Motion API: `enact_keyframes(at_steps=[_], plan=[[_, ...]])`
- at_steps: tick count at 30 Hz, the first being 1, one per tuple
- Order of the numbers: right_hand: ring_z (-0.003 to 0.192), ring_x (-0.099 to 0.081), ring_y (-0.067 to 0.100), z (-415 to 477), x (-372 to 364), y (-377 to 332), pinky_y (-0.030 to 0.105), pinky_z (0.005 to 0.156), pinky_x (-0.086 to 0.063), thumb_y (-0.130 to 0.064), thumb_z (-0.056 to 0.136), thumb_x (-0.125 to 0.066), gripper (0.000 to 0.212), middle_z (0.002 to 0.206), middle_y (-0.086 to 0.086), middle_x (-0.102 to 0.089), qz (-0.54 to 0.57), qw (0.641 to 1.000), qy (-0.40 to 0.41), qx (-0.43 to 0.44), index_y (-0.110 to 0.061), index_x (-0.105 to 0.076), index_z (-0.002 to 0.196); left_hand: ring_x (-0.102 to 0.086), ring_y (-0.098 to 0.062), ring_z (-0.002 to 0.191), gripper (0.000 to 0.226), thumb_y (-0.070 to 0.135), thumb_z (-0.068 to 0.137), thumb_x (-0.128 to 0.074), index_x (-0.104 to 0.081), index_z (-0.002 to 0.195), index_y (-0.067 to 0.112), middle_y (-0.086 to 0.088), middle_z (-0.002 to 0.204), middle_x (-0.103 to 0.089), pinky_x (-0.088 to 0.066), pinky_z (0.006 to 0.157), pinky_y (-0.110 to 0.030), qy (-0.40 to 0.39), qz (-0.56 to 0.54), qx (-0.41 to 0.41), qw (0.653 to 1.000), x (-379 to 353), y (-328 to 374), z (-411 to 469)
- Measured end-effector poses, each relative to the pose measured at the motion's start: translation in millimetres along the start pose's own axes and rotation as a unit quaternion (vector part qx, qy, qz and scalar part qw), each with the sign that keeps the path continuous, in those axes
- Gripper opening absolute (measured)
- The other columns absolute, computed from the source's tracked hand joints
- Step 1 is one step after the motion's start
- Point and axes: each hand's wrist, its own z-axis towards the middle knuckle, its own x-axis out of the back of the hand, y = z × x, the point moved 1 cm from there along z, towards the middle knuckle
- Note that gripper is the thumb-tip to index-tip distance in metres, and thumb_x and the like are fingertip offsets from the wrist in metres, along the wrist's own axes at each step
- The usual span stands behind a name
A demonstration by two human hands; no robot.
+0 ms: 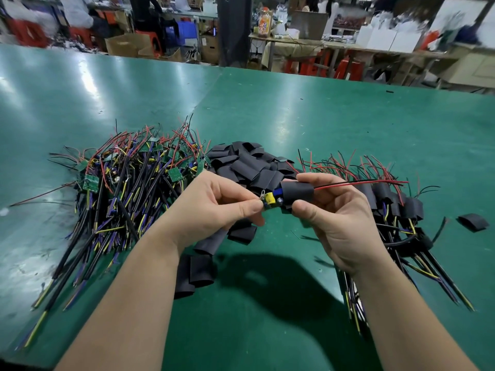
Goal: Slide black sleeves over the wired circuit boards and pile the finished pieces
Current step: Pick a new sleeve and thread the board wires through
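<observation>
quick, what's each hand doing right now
Left hand: pinches the circuit board.
Right hand: grips the black sleeve, partly over the board.

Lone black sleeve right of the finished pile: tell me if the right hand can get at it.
Likely yes, once freed: the right hand grips the held sleeve, but the lone sleeve lies uncovered on the table past the finished pile.

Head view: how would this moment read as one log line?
step: sleeving | left hand: pinches circuit board | right hand: holds black sleeve, board partly in
</observation>
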Motion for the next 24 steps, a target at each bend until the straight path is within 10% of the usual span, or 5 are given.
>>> enact_keyframes(at_steps=[12, 24], plan=[[0.064, -0.068, 0.021, -4.6, -8.3, 9.0, 0.026, 0.056, -0.054, -0.02, 0.058, -0.083, 0.029, 0.075, 0.006, -0.073, -0.115, 0.993, 0.0, 0.004, -0.017, -0.07, 0.083, -0.044, 0.0, 0.04, 0.008, 0.001, 0.083, -0.069, -0.076, 0.085, 0.004, 0.002, 0.061, -0.071, -0.035, 0.042, -0.011, 0.003, 0.033, 0.034, 0.999, -3.4, -7.8, 1.2], [0.068, -0.072, 0.015, -0.4, -19.4, 15.6, 0.017, 0.052, -0.051, -0.019, 0.064, -0.071, 0.005, 0.076, 0.005, -0.073, 0.105, 0.982, 0.103, -0.119, -0.019, -0.07, 0.069, -0.07, -0.011, 0.062, 0.015, 0.018, 0.083, -0.07, -0.072, 0.095, 0.027, 0.004, 0.079, -0.073, -0.057, 0.063, -0.025, 0.161, 0.094, -0.084, 0.979, -16.1, -18.6, 10.7]])
